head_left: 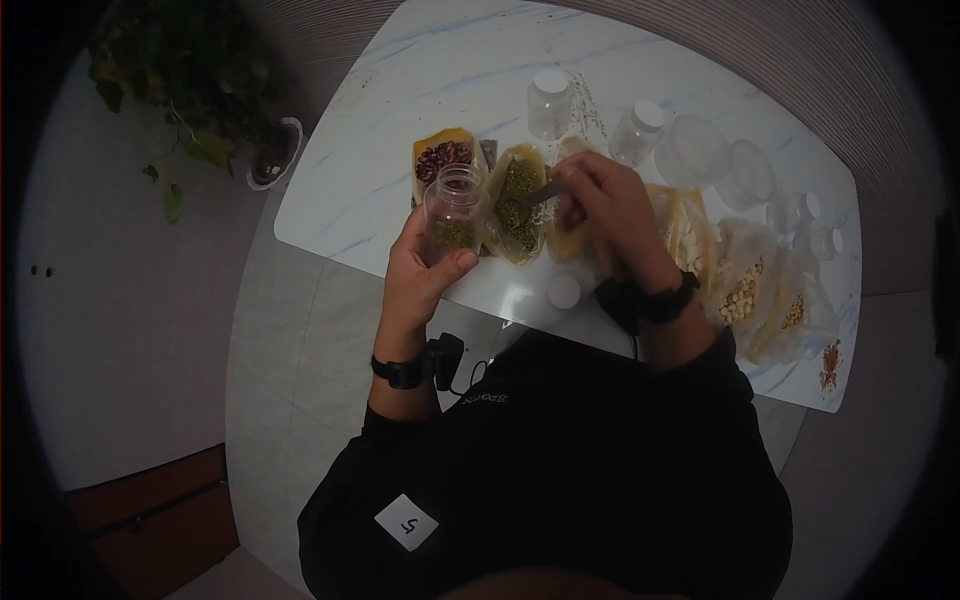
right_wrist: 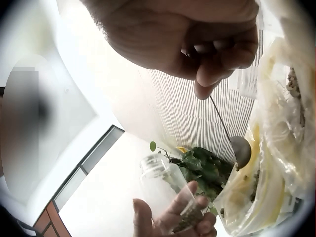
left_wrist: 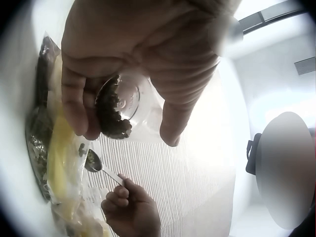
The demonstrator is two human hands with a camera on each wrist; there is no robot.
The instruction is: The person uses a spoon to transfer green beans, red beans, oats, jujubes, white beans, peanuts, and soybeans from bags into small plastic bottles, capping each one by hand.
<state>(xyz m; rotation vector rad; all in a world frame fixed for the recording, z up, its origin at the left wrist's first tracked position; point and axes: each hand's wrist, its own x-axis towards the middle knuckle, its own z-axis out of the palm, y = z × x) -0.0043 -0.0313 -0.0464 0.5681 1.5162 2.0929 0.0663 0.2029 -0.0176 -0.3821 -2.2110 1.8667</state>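
Left hand grips jar | right hand pinches spoon | white table | plant, seemingly potted

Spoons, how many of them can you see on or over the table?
1. The spoon is in the right hand, with its bowl at the open bag of green grains. Another could be hidden among the things on the table.

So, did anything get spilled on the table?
Looks like it: reddish-brown bits lie near the right end of the white table, and pale bits are scattered beside a capped jar. That's odd because the red beans sit in a bag.
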